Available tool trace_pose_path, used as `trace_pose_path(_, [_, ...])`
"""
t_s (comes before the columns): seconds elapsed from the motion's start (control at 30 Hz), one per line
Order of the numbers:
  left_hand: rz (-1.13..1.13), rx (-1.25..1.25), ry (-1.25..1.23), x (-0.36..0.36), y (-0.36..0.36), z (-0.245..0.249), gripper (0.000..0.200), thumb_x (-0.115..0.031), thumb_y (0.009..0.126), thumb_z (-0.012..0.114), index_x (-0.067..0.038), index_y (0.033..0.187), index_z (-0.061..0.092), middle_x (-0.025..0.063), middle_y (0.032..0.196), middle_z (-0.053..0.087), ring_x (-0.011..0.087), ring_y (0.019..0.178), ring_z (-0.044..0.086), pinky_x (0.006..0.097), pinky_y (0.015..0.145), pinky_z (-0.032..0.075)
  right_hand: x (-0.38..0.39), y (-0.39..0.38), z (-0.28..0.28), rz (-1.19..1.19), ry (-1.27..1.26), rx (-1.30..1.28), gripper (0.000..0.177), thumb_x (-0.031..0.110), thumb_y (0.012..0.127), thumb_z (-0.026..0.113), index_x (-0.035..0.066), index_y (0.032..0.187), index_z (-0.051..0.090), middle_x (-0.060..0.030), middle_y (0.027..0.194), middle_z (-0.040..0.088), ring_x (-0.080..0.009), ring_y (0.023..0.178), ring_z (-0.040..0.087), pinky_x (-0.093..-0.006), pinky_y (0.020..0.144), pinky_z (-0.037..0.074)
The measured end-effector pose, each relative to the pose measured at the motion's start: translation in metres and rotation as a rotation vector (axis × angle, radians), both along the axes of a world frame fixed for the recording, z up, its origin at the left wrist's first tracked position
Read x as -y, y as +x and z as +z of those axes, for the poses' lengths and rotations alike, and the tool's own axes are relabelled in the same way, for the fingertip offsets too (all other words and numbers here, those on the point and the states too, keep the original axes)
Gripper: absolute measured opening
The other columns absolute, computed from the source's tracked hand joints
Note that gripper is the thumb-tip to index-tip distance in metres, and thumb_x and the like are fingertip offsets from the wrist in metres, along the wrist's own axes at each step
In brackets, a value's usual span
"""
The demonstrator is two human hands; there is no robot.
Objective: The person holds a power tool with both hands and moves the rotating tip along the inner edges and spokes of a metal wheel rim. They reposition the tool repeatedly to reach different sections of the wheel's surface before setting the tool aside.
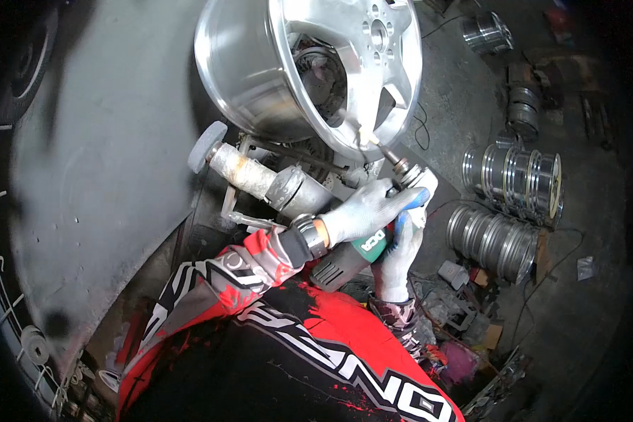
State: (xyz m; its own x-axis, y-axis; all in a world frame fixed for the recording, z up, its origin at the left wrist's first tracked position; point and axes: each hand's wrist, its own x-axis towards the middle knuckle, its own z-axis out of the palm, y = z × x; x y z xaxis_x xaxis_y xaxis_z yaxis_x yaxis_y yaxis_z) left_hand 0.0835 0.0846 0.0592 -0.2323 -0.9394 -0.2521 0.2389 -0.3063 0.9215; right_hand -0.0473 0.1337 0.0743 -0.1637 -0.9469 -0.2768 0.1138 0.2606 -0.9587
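Observation:
Both of my hands, in grey-white work gloves, hold a green and black die grinder (370, 245). My left hand (362, 212), with a dark watch at its wrist, closes over the front of the tool. From the other side my right hand (403, 246) wraps around it, blue showing on its fingers. Ahead of the hands stick out the metal collet (401, 166) and a thin shank, whose pale tip is blurred. That tip overlaps the lower spoke of a shiny alloy wheel (252, 70), tilted at the top of the view. The tool's rear end points back toward my body.
Left of my hands is a dusty motor (295, 191) with a wrapped shaft and a grey round abrasive wheel (207, 146). Stacked metal rims (496, 243) lie on the right-hand floor, with cables (541, 281) and clutter nearby. A large grey panel (119, 141) fills the left.

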Motion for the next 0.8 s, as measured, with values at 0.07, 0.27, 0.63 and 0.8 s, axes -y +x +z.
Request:
trace_pose_path(0.07, [-0.032, 0.023, 0.057, -0.008, -0.012, -0.021, 0.083, -0.065, 0.091, 0.06, 0.018, 0.099, 0.062, 0.0316, 0.091, 0.068, 0.0361, 0.092, 0.07, 0.0405, 0.081, 0.052, -0.004, -0.003, -0.004, 0.066, -0.004, -0.034, 0.066, 0.026, 0.096, 0.068, 0.002, 0.149, 0.035, -0.0139, 0.137, 0.054, -0.0241, 0.123, 0.056, -0.0387, 0.105, 0.045])
trace_pose_path(0.27, [-0.11, 0.173, -0.205, -0.001, -0.007, -0.019, 0.047, -0.046, 0.099, 0.054, -0.005, 0.121, 0.064, 0.0263, 0.098, 0.063, 0.0389, 0.093, 0.065, 0.0418, 0.081, 0.051, 0.004, 0.004, -0.002, -0.005, -0.023, -0.009, 0.053, 0.031, 0.101, 0.06, -0.001, 0.141, 0.046, -0.0118, 0.131, 0.06, -0.0208, 0.114, 0.062, -0.0357, 0.097, 0.051])
trace_pose_path(0.63, [-0.108, 0.159, -0.309, -0.002, -0.005, -0.014, 0.038, -0.04, 0.103, 0.052, -0.02, 0.135, 0.06, 0.0308, 0.102, 0.06, 0.0405, 0.091, 0.066, 0.0447, 0.078, 0.052, 0.0, 0.006, 0.002, -0.025, -0.022, -0.059, 0.049, 0.029, 0.101, 0.059, -0.002, 0.138, 0.049, -0.0112, 0.127, 0.061, -0.0194, 0.112, 0.062, -0.0355, 0.097, 0.05])
trace_pose_path(0.8, [-0.088, 0.154, -0.198, -0.012, -0.002, -0.011, 0.052, -0.045, 0.102, 0.054, 0.005, 0.113, 0.065, 0.019, 0.098, 0.069, 0.0249, 0.095, 0.067, 0.0363, 0.087, 0.05, -0.011, 0.007, -0.006, -0.021, -0.033, -0.093, 0.051, 0.033, 0.101, 0.059, -0.002, 0.137, 0.05, -0.0111, 0.125, 0.062, -0.0191, 0.111, 0.062, -0.0353, 0.096, 0.05])
